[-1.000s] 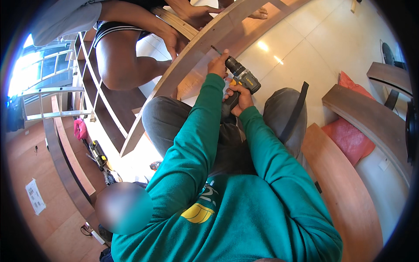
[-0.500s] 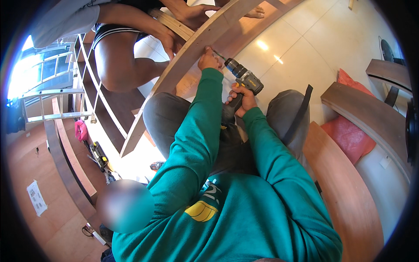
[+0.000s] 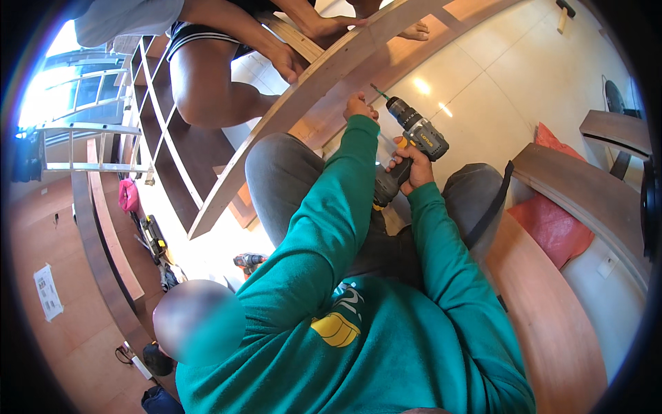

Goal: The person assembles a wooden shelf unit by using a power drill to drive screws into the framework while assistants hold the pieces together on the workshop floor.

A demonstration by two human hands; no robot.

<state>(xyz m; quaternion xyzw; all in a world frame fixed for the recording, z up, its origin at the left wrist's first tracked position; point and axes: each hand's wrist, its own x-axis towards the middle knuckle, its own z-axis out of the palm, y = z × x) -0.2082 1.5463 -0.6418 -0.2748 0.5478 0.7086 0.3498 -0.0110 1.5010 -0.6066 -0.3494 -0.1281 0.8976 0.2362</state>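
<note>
My right hand (image 3: 416, 168) grips a grey-and-black cordless drill (image 3: 427, 140). At its ten o'clock, my left hand (image 3: 358, 107) curls; I can't tell around what.

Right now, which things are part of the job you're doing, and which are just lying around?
Seemingly in use:
black-and-grey power drill, gripped by the right hand
long curved wooden board, touched by another person's hand

Probably just lying about:
black-headed hammer with a wooden handle
crumpled red plastic-looking sheet
orange-and-black drill

Plastic drill (image 3: 422, 136) (glossy tiled floor (image 3: 493, 86))
</note>
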